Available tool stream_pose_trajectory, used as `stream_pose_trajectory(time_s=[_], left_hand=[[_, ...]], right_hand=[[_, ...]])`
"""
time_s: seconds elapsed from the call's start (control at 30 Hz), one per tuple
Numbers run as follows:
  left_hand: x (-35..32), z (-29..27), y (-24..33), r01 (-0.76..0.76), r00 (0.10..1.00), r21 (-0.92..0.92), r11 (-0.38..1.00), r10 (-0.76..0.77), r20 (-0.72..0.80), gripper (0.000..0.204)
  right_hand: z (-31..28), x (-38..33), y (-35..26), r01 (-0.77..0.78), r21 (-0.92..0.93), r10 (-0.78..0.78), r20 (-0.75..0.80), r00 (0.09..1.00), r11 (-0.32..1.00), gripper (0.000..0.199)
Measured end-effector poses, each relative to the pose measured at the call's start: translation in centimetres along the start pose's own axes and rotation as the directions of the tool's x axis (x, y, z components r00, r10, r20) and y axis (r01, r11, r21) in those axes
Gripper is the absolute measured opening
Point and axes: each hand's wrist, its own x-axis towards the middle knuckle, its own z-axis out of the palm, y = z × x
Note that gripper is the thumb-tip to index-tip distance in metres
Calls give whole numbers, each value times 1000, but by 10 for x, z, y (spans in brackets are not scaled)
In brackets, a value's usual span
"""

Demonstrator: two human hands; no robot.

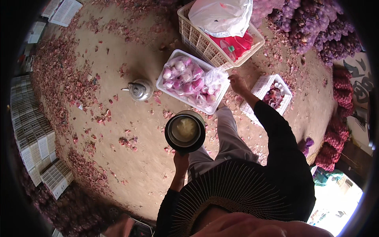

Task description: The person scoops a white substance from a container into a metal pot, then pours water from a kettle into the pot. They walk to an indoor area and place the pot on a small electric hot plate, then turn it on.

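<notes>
My left hand (181,162) is closed around the near side of a round, dark-rimmed metal pot (171,143), with something pale yellowish inside that I cannot make out. Over the right corner of a white plastic tray (164,88), my right hand (237,84) has its fingers pinched beside a clear plastic bag (216,77); they seem to grip its edge. Purple-and-white onions (183,75) in clear plastic fill the tray, which sits on the floor beyond my feet. To the left of the tray stands a silver metal kettle (140,90), its spout pointing left.
Behind the tray, a cream crate (199,45) holds a white plastic bag (222,17) and red material. A small white basket (261,87) with onion pieces stands right. Onion sacks (316,25) pile up far right; stacked crates (33,130) line the left. Skins litter the floor.
</notes>
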Motion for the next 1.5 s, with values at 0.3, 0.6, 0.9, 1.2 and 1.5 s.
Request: stream_pose_trajectory(time_s=[0.3,0.6,0.9,1.2,1.5], left_hand=[[-3,130,24,149,975,-33,988,-153,-163,35],[5,233,81,182,902,-169,969,-233,-363,29],[-20,249,101,199,806,-175,964,-262,-530,26],[-91,264,134,1,651,-288,958,-219,-727,26],[-190,327,69,62,464,-313,948,-305,-832,25]], right_hand=[[-2,184,88,-231,-146,220,-88,972,962,39],[12,231,117,-320,-141,335,109,936,937,34],[-80,193,55,122,-33,-104,333,937,992,27],[-175,-38,-203,745,537,-900,387,200,396,38],[-160,-217,-214,849,503,-818,414,-400,-161,34]])
